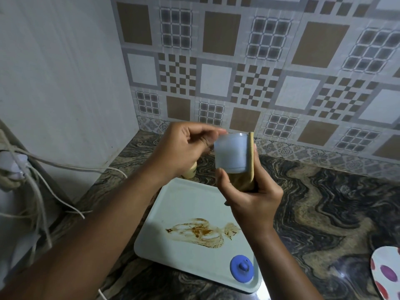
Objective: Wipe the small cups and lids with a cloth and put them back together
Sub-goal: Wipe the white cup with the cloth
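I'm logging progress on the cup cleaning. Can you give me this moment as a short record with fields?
left hand: pinches the rim of the small translucent pale-blue plastic cup
right hand: holds the folded tan cloth against the cup's side
round blue knobbed lid: off the cup, lying at the tray's near corner
pale rectangular tray: on the marbled counter, with a brown smear on it
stage: lid not yet refitted

Plain white wall (65, 83) on the left, meeting a tiled backsplash (259, 61) of brown, grey and white squares and checks at the corner. Floral border strip (320, 158) at its foot. Below, dark stone countertop (324, 202) with swirling tan veins. White cords (39, 198) hanging at far left. Dim, even light.
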### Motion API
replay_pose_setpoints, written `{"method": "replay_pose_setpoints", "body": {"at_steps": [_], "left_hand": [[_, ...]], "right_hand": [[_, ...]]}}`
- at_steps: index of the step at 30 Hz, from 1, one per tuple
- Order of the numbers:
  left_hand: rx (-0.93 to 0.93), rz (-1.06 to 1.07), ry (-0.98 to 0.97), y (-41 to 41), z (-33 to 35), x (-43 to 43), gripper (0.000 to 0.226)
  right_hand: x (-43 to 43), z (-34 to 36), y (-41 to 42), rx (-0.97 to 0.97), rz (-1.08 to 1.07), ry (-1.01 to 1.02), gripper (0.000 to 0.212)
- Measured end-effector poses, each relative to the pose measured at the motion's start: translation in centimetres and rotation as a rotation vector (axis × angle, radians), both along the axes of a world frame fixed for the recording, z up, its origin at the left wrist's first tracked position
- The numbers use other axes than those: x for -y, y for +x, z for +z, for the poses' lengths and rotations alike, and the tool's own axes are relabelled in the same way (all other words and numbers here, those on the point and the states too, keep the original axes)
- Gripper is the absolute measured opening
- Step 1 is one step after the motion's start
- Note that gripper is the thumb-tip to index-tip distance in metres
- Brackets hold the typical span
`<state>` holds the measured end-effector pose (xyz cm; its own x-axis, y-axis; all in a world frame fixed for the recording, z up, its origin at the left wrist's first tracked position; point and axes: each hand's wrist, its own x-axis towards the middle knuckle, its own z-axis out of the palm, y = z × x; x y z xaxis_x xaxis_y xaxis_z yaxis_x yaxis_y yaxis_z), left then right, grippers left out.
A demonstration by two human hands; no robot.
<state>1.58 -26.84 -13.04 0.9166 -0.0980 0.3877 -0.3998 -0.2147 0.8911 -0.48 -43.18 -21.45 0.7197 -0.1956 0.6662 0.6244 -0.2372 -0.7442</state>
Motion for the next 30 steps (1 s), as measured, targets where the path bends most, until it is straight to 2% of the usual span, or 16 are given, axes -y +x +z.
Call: {"method": "replay_pose_setpoints", "body": {"at_steps": [3,7,11,13,15,18,21,23,25,30], "left_hand": [[0.015,0.018,0.0,0.2,-0.1,-0.2,0.014],[0.112,0.049,0.063,0.1,0.0,0.0,0.013],[0.216,0.075,0.108,-0.1,0.0,0.4,0.015],[0.145,0.036,0.043,0.1,-0.4,0.1,0.02],[0.016,-0.04,-0.059,0.5,-0.9,-0.4,0.022],[-0.113,-0.1,-0.198,0.5,-1.1,-0.4,0.019],[0.023,-0.022,0.051,0.5,-0.5,-0.2,0.02],[0.088,0.012,0.174,0.1,0.0,0.2,0.026],[0.095,-0.003,0.134,0.0,0.1,0.0,0.03],[0.039,0.001,0.08,1.0,-0.6,-0.8,0.018]], "right_hand": [[-0.2,0.1,-0.1,0.009,0.018,-0.002,0.07],[-0.2,-0.5,0.2,0.129,-0.053,-0.183,0.072],[0.0,-0.6,0.3,0.092,-0.039,-0.145,0.068],[0.0,-0.4,0.2,0.068,-0.009,-0.063,0.062],[0.0,-0.3,0.3,0.058,0.022,-0.01,0.064],[0.1,-0.8,0.6,0.053,0.007,-0.106,0.067],[-0.1,-1.3,0.8,0.081,-0.074,-0.223,0.074],[-0.1,-1.3,0.9,0.086,-0.067,-0.208,0.074],[0.0,-1.3,0.8,0.098,-0.049,-0.163,0.071],[-0.3,-1.1,0.6,0.131,-0.044,-0.162,0.073]]}}
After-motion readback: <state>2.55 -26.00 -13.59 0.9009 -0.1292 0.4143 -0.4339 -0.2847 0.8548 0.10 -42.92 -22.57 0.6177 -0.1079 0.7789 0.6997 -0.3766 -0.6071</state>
